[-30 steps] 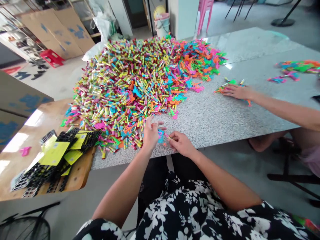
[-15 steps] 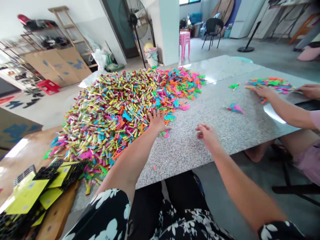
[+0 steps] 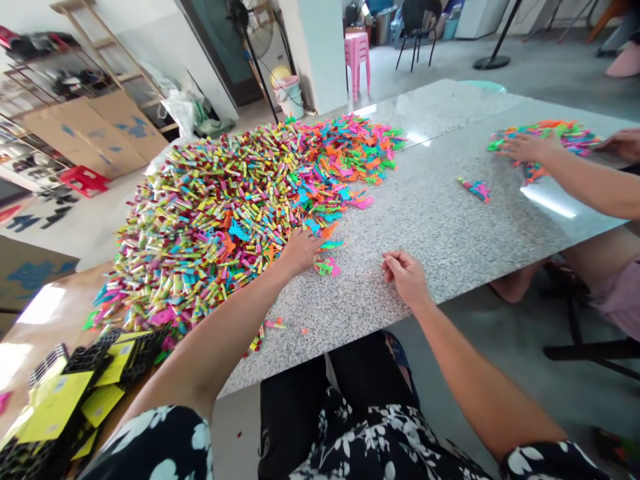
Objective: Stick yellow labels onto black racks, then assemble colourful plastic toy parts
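My left hand (image 3: 302, 251) is palm down at the right edge of a big pile of small multicoloured tubes (image 3: 210, 200), its fingers bent and partly hidden. An orange plastic piece (image 3: 329, 231) lies at its fingertips; I cannot tell if it is gripped. Blue pieces (image 3: 331, 245) and a green and pink piece (image 3: 327, 267) lie just beside that hand. My right hand (image 3: 406, 275) hovers near the front of the speckled stone table (image 3: 360, 300), thumb and fingers curled together, with nothing visible in them.
Bright flat plastic pieces (image 3: 350, 153) lie against the pile's right side. Farther right, a co-worker's hand (image 3: 533, 148) rests on a smaller heap (image 3: 570, 133). A tube with coloured pieces (image 3: 475, 189) lies between us. Black trays with yellow cards (image 3: 55, 400) stand at the left.
My left hand has drawn back slightly and its spread fingers have bent. My right fingers have closed together. One loose green piece near the co-worker no longer shows in its spot. The view has tilted down.
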Motion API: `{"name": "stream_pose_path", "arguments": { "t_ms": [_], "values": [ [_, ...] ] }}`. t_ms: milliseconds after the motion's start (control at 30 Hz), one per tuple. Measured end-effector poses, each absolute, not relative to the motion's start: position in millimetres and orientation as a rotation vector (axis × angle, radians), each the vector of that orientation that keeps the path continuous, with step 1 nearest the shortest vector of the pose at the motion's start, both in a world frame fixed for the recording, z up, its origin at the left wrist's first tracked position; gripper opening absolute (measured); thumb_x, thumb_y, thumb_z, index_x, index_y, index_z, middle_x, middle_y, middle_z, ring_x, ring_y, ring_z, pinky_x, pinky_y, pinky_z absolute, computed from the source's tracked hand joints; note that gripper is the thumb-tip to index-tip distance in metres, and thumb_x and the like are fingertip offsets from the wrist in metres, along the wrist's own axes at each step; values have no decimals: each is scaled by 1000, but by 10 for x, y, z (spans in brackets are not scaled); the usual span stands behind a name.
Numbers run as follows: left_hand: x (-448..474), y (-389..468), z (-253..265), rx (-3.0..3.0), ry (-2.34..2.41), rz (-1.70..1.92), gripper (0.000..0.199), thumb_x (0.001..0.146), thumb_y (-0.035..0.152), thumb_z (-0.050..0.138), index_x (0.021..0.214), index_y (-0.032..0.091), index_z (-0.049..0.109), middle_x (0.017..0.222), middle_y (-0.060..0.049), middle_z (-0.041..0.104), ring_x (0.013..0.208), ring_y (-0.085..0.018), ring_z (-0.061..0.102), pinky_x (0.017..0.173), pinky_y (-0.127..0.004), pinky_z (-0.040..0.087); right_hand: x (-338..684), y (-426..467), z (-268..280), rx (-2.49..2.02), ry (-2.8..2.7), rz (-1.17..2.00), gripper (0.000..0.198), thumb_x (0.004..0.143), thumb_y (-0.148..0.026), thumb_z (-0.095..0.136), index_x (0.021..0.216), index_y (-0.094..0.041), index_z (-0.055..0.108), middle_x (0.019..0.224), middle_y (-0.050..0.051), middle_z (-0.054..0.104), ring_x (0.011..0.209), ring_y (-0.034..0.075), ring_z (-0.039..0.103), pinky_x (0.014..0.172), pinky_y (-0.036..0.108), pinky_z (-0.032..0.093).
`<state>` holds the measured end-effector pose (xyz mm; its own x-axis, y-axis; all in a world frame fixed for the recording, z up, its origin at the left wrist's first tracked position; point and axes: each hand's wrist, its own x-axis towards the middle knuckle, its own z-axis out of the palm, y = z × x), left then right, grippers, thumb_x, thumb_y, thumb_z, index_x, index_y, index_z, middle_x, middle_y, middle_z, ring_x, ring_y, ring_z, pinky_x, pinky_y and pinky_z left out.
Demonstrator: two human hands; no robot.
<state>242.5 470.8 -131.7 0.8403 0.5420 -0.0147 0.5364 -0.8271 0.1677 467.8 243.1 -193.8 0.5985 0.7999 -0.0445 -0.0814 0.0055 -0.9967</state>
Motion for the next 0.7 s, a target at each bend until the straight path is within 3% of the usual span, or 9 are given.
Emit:
{"name": "stream_pose_path", "arguments": {
  "t_ms": [67, 133, 233, 333, 533, 700],
  "values": [
    [2223, 4615, -1271, 2736, 769, 232, 41, 79, 26, 78, 119, 33, 80, 115, -10, 79, 129, -36, 61, 124, -55, 30, 4662, 2420, -1930, -1442, -690, 748, 31, 92, -52, 66, 98, -22, 70, 78, 2, 71, 55, 15, 57, 55, 30, 45],
    [2030, 4466, -1225, 2499, 897, 495, 37, 75, 28, 81, 112, 31, 82, 111, -8, 79, 118, -34, 66, 118, -49, 40, 4638, 2414, -1922, -1515, -769, 705, 28, 94, -50, 64, 96, -23, 70, 77, 2, 71, 56, 16, 57, 57, 30, 45],
    [1734, 4181, -1170, 2095, 1174, 798, 23, 78, 31, 80, 99, 23, 80, 84, -3, 75, 83, -25, 68, 85, -36, 55, 4534, 2409, -1893, -1634, -908, 631, 25, 96, -45, 60, 94, -23, 72, 82, 5, 75, 64, 19, 61, 63, 32, 47],
    [1411, 3907, -1164, 1537, 1185, 1012, 20, 79, 35, 81, 91, 21, 72, 68, 3, 65, 61, -15, 59, 61, -26, 49, 4288, 2428, -1819, -1636, -1016, 664, 23, 98, -40, 58, 97, -24, 73, 86, 6, 77, 71, 21, 66, 68, 33, 48],
    [810, 3447, -1300, 705, 1048, 1166, 31, 69, 28, 90, 86, 18, 66, 72, 5, 69, 62, -12, 67, 63, -25, 59, 3467, 2681, -1638, -1462, -1466, 806, 18, 99, -30, 60, 102, -23, 77, 89, 5, 78, 79, 22, 70, 81, 35, 52],
    [493, 3134, -1349, 589, 1013, 1226, 34, 74, 25, 92, 99, 18, 70, 90, 0, 80, 79, -16, 77, 70, -29, 65, 2858, 3010, -1559, -1434, -1809, 742, 17, 96, -17, 64, 106, -22, 77, 115, 11, 78, 103, 27, 72, 94, 36, 52]
  ]
}}
